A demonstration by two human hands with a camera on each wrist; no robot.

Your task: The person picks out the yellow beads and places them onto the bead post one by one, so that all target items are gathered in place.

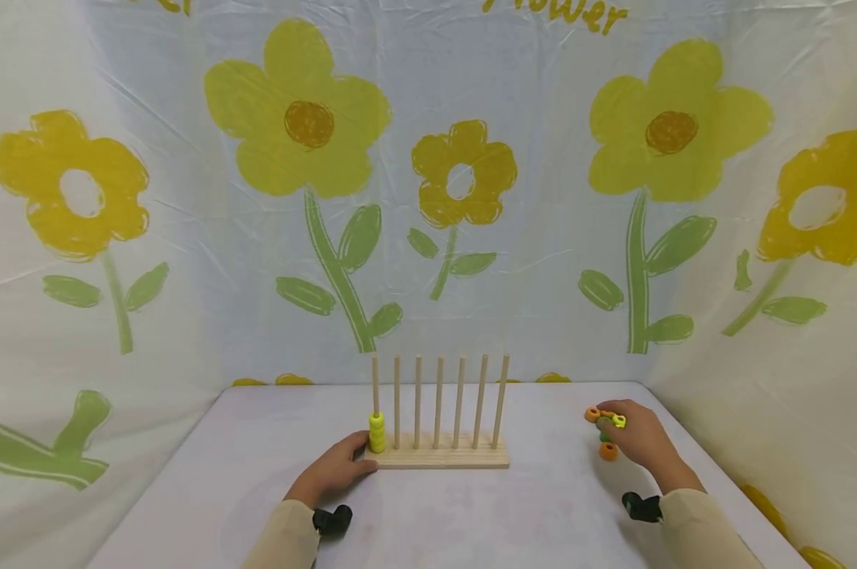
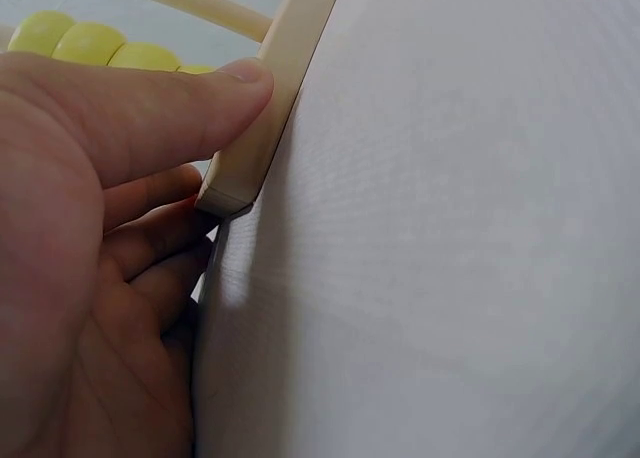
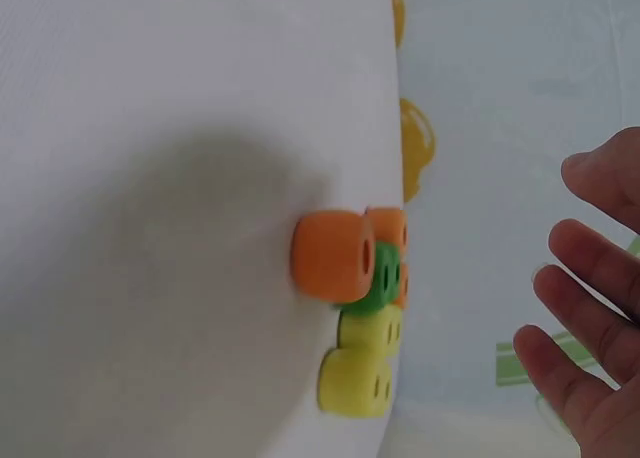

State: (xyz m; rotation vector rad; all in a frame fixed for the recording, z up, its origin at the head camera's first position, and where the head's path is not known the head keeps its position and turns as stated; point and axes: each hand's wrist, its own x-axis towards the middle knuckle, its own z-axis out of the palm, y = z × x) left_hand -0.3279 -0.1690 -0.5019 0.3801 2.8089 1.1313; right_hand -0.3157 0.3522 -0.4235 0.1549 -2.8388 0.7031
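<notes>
A wooden peg rack (image 1: 439, 457) stands upright on the table, with several thin dowels in a row. Stacked yellow beads (image 1: 377, 433) sit on its leftmost dowel. My left hand (image 1: 334, 472) grips the left end of the base; in the left wrist view the thumb (image 2: 225, 103) presses on the front edge, fingers round the end. Over on the right, my right hand (image 1: 642, 436) hovers over loose beads, fingers extended and holding nothing. Those beads include orange (image 3: 330, 256), green (image 3: 382, 280) and yellow ones (image 3: 352, 383); in the head view the hand partly hides them.
The white table (image 1: 428, 521) extends around the rack and beads. Behind it hangs a flower-printed cloth (image 1: 535, 300), which also runs down both sides. A dark wrist device (image 1: 642, 506) is strapped at each sleeve.
</notes>
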